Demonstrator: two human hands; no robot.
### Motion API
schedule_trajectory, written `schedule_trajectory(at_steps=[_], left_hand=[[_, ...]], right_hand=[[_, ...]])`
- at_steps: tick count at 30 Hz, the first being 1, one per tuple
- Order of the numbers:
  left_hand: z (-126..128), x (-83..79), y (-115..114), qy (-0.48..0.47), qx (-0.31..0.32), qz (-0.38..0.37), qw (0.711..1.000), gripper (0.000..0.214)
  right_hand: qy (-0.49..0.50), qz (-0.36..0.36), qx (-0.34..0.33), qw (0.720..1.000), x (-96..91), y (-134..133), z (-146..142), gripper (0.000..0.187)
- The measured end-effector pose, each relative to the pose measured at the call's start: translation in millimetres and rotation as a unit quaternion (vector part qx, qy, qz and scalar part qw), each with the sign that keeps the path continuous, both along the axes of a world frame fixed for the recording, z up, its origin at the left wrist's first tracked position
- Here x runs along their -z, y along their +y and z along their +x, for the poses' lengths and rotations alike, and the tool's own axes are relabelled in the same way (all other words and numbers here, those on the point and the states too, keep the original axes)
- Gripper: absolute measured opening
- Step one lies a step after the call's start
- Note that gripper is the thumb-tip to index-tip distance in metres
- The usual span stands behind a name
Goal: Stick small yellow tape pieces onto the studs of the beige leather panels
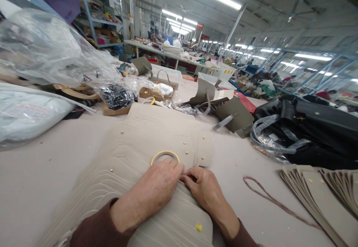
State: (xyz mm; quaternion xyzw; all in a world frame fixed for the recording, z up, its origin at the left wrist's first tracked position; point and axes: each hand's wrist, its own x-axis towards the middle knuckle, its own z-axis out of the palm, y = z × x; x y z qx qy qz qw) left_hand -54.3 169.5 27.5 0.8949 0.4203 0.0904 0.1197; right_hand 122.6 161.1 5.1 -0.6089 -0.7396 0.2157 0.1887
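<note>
A fanned stack of beige leather panels (140, 142) with small gold studs lies on the pale table (41, 172). My left hand (153, 191) and my right hand (203, 189) rest on the stack, fingers curled, their fingertips almost meeting at a layered edge. Just past my left hand, a yellow tape ring (165, 152) lies on the panels, touching or nearly touching my knuckles. A small yellow scrap (198, 227) sits on the leather near my right wrist.
To the right lie a brown cord (275, 200), fanned taupe leather pieces (316, 198) and black bags in plastic (304, 127). Olive leather pieces (235, 114), a cardboard tray (156, 92) and plastic sheeting (41, 46) crowd the far side. Shelving stands behind.
</note>
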Motion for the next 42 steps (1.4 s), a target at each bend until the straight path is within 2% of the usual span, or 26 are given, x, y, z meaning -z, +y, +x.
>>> schedule_trajectory(at_steps=[6, 9, 11, 13, 16, 19, 24, 28, 30, 34, 38, 40, 42], left_hand=[[1, 0.4, 5, -0.036, -0.02, -0.007, 0.999, 0.017], [1, 2.5, 7, -0.119, -0.027, 0.001, 0.993, 0.019], [1, 3.8, 8, -0.178, -0.012, 0.015, 0.984, 0.021], [1, 5.0, 8, -0.217, 0.002, 0.028, 0.976, 0.026], [0, 7.6, 7, -0.226, 0.011, 0.049, 0.973, 0.037], [-1, 11.4, 6, -0.203, 0.006, 0.071, 0.977, 0.05], [0, 16.1, 5, -0.19, 0.002, 0.09, 0.978, 0.046], [1, 15.9, 4, -0.189, -0.003, 0.082, 0.979, 0.043], [2, 13.4, 3, -0.186, -0.019, 0.067, 0.98, 0.039], [5, 5.5, 1, -0.167, -0.051, 0.005, 0.985, 0.016], [6, 3.8, 2, -0.157, -0.069, -0.006, 0.985, 0.014], [7, 5.4, 3, -0.157, -0.067, 0.018, 0.985, 0.017], [7, 6.9, 4, -0.162, -0.06, 0.053, 0.983, 0.02]], right_hand=[[-0.013, 0.008, -0.01, 1.0, -6.2, 5, -6, 0.017], [-0.021, -0.035, -0.041, 0.998, -12.2, 8, -1, 0.018], [-0.005, -0.076, -0.081, 0.994, -13.7, 10, 5, 0.018], [0.03, -0.088, -0.099, 0.991, -12.9, 12, 10, 0.021], [0.149, -0.028, -0.057, 0.987, -11.6, 12, 16, 0.02], [0.247, 0.053, -0.037, 0.967, -15.3, 12, 17, 0.019], [0.23, 0.159, -0.116, 0.953, -21.9, 10, 11, 0.015], [0.173, 0.214, -0.135, 0.952, -14.8, 8, 5, 0.017], [0.15, 0.241, -0.124, 0.951, -9.8, 7, 3, 0.018], [0.105, 0.271, -0.078, 0.954, -4.1, 6, 1, 0.018], [0.092, 0.279, -0.059, 0.954, -5.8, 4, -1, 0.02], [0.129, 0.246, -0.032, 0.96, -8.9, 3, -4, 0.018], [0.211, 0.153, 0.024, 0.965, -12.2, 2, -8, 0.015]])
